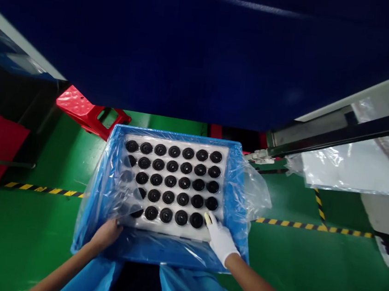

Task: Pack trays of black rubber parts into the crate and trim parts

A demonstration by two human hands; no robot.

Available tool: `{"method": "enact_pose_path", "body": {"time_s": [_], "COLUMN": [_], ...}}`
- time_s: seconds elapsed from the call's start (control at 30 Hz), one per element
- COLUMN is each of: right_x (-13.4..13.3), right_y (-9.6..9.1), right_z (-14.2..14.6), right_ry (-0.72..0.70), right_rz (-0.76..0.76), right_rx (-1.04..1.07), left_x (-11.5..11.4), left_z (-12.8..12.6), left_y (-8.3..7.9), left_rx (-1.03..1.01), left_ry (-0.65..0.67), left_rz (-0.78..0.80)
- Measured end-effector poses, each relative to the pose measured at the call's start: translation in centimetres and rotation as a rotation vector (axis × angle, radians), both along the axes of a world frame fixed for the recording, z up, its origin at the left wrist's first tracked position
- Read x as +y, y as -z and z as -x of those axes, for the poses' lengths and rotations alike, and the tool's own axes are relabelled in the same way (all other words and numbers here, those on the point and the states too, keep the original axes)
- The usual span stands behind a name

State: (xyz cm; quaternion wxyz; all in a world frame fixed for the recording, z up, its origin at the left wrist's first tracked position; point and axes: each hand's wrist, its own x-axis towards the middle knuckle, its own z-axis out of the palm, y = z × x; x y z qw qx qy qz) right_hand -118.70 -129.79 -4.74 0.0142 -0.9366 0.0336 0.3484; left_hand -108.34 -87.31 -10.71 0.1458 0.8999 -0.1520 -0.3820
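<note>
Round black parts (pixel 184 182) sit in rows in a white moulded tray (pixel 171 229), inside a blue plastic crate (pixel 239 168) lined with clear plastic film (pixel 254 189). Right hand (pixel 221 239), white-gloved: fingers (pixel 207 218) pressed together, tips at tray's near edge beside a black part. Left hand (pixel 107 234) on the film; finger spread cannot be told. Crate above green floor (pixel 15 228)

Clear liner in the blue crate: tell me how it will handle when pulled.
The clear liner is probably light and very floppy, since it sags in loose folds beyond the crate. Its glossy sheen suggests it may slip, so it could slide under the left hand resting near it.
</note>
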Motion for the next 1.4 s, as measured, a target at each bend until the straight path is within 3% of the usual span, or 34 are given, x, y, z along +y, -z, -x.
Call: {"method": "enact_pose_path", "body": {"time_s": [0.07, 0.13, 0.2, 0.23, 0.3, 0.37, 0.47, 0.57, 0.73, 0.93, 1.23, 1.33, 1.4], "right_x": [-0.7, -2.0, -3.9, -4.9, -6.7, -8.0, -9.1, -9.8, -10.8, -11.3, -10.2, -10.1, -9.5], "right_y": [-1.5, -3.0, -3.7, -3.7, -3.0, -1.7, 0.7, 2.6, 4.9, 7.3, 11.3, 11.1, 9.6], "right_z": [-1.0, -3.7, -8.1, -10.9, -16.6, -21.5, -25.5, -25.9, -26.0, -27.8, -27.4, -27.5, -26.7], "right_ry": [0.012, 0.030, 0.060, 0.085, 0.129, 0.192, 0.310, 0.374, 0.391, 0.365, 0.436, 0.444, 0.435], "right_rz": [-0.051, -0.098, -0.109, -0.096, -0.068, -0.031, 0.007, 0.005, -0.002, 0.005, 0.084, 0.048, 0.010], "right_rx": [-0.025, -0.094, -0.214, -0.285, -0.416, -0.504, -0.541, -0.516, -0.476, -0.408, -0.467, -0.466, -0.459], "left_x": [-1.1, -2.6, -4.4, -5.4, -7.3, -8.9, -10.3, -11.0, -12.0, -12.9, -13.6, -13.8, -13.7], "left_z": [-0.4, -2.7, -7.2, -10.0, -16.0, -21.0, -24.7, -24.9, -24.7, -26.0, -26.9, -27.5, -27.7], "left_y": [-1.6, -3.5, -5.0, -5.3, -5.2, -4.1, -1.7, 0.0, 0.7, 1.9, 5.2, 5.6, 4.9], "left_rx": [0.086, 0.136, 0.026, -0.186, -0.405, -0.526, -0.627, -0.685, -0.736, -0.682, -0.625, -0.593, -0.576], "left_ry": [0.065, 0.129, 0.125, 0.085, 0.006, 0.010, 0.000, -0.059, -0.102, -0.079, -0.049, -0.052, -0.065], "left_rz": [0.108, 0.249, 0.348, 0.349, 0.321, 0.288, 0.213, 0.131, -0.015, -0.009, 0.022, 0.016, 0.014]}}
